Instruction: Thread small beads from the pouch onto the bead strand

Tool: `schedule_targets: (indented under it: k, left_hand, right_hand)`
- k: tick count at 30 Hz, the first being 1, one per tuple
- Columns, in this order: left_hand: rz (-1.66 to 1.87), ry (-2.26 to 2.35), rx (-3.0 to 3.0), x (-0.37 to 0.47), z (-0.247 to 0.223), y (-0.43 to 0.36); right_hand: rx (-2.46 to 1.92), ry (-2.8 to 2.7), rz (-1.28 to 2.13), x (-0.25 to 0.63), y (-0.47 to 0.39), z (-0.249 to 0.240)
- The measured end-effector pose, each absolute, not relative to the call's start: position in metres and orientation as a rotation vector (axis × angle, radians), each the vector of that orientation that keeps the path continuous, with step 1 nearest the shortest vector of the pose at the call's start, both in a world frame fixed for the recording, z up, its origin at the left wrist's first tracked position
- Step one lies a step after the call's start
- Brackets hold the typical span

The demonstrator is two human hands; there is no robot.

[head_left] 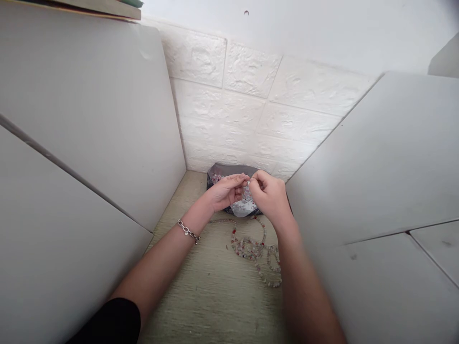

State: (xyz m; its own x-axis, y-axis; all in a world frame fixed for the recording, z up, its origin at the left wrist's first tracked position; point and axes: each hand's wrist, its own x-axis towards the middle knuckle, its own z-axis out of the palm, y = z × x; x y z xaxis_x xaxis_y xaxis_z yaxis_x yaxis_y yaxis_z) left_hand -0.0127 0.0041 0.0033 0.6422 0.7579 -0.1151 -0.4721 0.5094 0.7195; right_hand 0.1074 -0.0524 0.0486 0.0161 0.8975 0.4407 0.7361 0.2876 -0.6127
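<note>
My left hand [226, 192] and my right hand [269, 195] meet fingertip to fingertip over an open dark bag [229, 169]. Both are closed in a pinch, and whatever sits between the fingers is too small to make out. Small pinkish and clear beads [245, 204] lie inside the bag, partly covered by my hands. Below it, a long beaded strand [248, 247] in pale tones with some red beads is looped loosely on the greenish wood-grain surface [208, 291]. One end of the strand runs up toward my left wrist, which wears a silver chain bracelet [188, 231].
Pale panels [93, 114] close in the left side, and more panels [387, 167] stand on the right. A white brick-textured wall [247, 107] rises behind the bag. The edge of a stack [96, 8], maybe books, shows at top left.
</note>
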Motion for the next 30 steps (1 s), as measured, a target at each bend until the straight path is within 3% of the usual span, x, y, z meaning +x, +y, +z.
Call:
schedule_targets:
  k: [30]
  left_hand:
    - [0.753,0.438,0.729,-0.0117,0.0015,0.0051]
  right_hand:
    - [-1.511,-1.764,0.214,0.1078,-0.0518,0.0478]
